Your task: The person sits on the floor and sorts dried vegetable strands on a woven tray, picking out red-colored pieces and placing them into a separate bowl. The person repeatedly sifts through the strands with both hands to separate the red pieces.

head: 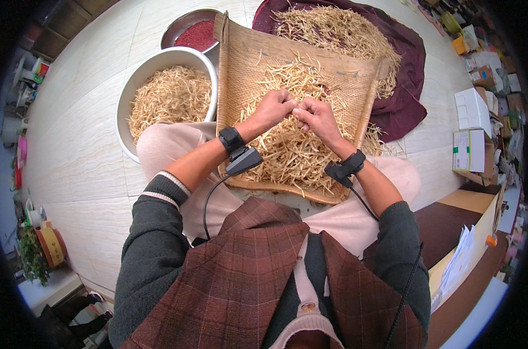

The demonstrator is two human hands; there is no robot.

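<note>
My left hand [275, 106] and my right hand [317, 118] meet fingertip to fingertip. They pinch what looks like a dried pod, mostly hidden by the fingers. Below them, a heap of thin straw-coloured dried pods [290, 157] lies in a woven wicker winnowing basket [240, 56]. The basket rests between my crossed legs, with its wooden lip on the far side. A few dark-red beans show among the pods near my right hand.
To the left stands a white basin [123, 118] of pods. Behind it, a metal bowl [170, 30] holds small dark-red beans [198, 37]. More pods [347, 30] lie on a maroon cloth [403, 96]. Boxes [471, 111] line the right side; a potted plant [33, 251] is at left.
</note>
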